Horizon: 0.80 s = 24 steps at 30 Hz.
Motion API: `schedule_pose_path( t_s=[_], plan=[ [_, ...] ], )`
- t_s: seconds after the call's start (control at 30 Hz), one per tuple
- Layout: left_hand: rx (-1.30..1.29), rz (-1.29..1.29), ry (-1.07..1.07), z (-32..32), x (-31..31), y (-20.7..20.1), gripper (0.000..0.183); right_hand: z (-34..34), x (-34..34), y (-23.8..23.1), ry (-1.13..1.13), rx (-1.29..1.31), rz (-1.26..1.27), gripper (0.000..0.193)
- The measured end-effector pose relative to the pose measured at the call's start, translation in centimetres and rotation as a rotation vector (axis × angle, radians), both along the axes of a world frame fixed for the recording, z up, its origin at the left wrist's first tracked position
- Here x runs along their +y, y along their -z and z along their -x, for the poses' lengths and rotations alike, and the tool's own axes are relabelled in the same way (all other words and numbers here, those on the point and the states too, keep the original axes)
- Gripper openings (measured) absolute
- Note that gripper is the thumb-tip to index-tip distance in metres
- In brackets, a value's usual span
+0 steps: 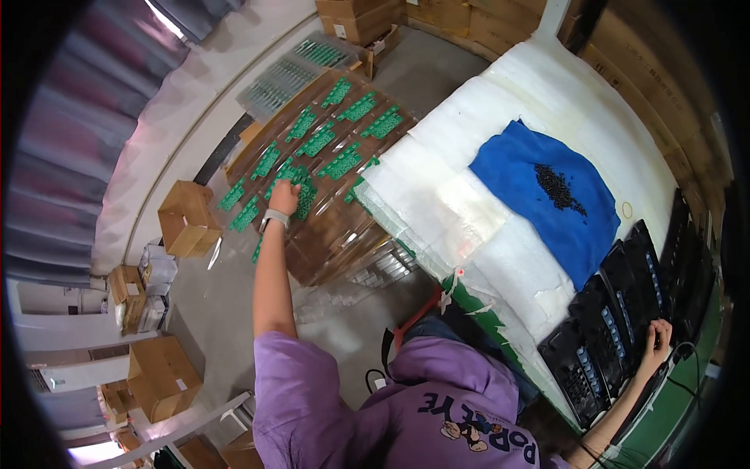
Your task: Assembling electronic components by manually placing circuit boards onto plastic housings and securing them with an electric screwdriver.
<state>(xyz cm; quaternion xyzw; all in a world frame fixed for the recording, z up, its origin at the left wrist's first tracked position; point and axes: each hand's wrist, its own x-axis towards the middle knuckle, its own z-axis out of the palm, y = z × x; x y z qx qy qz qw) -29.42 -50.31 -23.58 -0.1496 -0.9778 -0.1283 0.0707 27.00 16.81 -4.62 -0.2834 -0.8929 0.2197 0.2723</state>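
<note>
On the near right of the blue cloth (512, 176), black housings (567, 353) lay with their upper ends toward it; the right hand (658, 339) bent its fingers at one, its grip unclear. Left of the cloth, the left hand (284, 197) curled over green circuit boards (305, 201), fingertips hidden, hold impossible to tell; visible boards' long axes slanted up rightward.

That's a roomy purple T-shirt (455, 367) over there, its wide short sleeve (295, 371) ending around the left elbow. I can see dark lettering (437, 402) and a small cartoon figure (471, 434) printed across the front. A pale wristband (275, 216) circles the wrist by the bare left hand (284, 197).
</note>
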Motion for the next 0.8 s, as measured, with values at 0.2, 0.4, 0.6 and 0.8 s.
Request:
schedule_pose_path(
  t_s=[0.2, 0.4, 0.6, 0.8],
  plan=[
    [-0.330, 0.150, -0.005, 1.0, 0.5, 3.9, 0.034, -0.1, -0.1, -0.2, 0.003, 0.006, -0.003, 0.007],
    [-0.160, -0.124, -0.028, -1.2, 0.4, 3.0, 0.067, -0.5, 0.3, -0.3, -0.001, -0.016, -0.016, 0.008],
    [-0.167, 0.010, -0.059, -1.6, -2.0, -1.9, 0.037, -0.1, 0.4, 0.2, -0.008, 0.000, -0.003, 0.008],
    [-0.760, -0.244, -0.442, -2.0, -13.7, -1.8, 0.039, -0.6, 0.8, 0.5, -0.019, 0.012, -0.010, 0.007]
  ],
)
